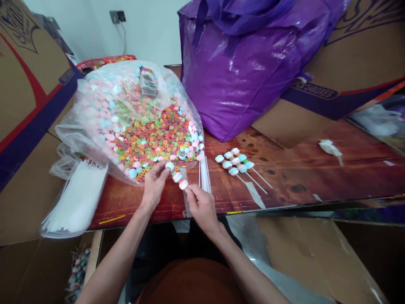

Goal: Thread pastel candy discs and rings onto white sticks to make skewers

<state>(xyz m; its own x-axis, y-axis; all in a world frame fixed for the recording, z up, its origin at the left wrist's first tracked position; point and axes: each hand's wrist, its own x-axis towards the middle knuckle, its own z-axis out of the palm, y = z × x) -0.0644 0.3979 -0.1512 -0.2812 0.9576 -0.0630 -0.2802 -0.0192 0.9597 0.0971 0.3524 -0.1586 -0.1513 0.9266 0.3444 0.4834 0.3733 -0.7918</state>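
My left hand (155, 182) pinches a pale blue candy (170, 165) at the top of a candy skewer (179, 179). My right hand (200, 204) grips the lower end of that same skewer, just below a pink candy. Both hands are closed, at the open mouth of a big clear plastic bag (95, 126) full of colourful ring candies (152, 135) and pastel marshmallow pieces. A few loose white sticks (204, 173) lie just right of my hands.
Three finished candy skewers (236, 162) lie on the wooden table (316, 177) to the right. A clear bag of white sticks (76, 198) sits at the left edge. A large purple bag (249, 63) and cardboard boxes (357, 55) crowd the back; another box (25, 76) stands left.
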